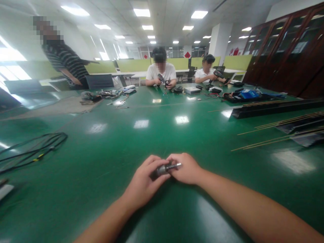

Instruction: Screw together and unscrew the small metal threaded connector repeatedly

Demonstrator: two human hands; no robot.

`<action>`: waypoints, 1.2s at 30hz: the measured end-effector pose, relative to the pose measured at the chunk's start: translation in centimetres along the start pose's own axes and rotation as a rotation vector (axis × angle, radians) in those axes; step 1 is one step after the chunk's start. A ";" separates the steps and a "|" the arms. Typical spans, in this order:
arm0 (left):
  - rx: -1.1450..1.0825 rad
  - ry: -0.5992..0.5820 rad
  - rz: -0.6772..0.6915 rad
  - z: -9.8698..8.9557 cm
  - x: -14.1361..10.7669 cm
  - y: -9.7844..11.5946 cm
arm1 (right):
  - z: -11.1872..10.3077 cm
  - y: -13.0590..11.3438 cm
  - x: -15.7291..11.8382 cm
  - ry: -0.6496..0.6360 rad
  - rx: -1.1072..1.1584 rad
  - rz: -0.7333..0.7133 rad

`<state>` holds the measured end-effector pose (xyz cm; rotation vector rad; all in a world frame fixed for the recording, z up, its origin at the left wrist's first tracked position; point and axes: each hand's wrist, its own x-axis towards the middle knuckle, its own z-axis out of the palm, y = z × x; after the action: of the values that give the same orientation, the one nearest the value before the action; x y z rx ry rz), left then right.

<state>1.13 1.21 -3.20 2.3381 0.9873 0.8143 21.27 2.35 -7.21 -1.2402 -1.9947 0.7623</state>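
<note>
Just above the green tabletop, near its front edge, my left hand [145, 179] is closed around a grey cylindrical tool [162, 169] with a narrow silver bit. The tool points to the right, and its rear end is hidden in my palm. My right hand [186, 168] meets the left at the tool's front. Its fingers are curled in behind the bit, which crosses in front of the knuckles. What those right fingers grip is hidden.
Black cables [48, 145] lie coiled at left. Long thin rods [268, 136] and dark metal channels [273, 108] reach in from the right. Across the green table [116, 141], two seated people handle tools among scattered parts and a blue item [249, 93]. Another person stands back left.
</note>
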 end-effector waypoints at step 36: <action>-0.123 0.104 -0.192 1.1 0.1 -1.1 | -0.6 -1.1 -0.3 0.121 0.368 -0.071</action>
<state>1.37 1.76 -4.65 2.0790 1.1510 0.8999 21.25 1.77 -6.08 -0.9701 -1.6975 0.9446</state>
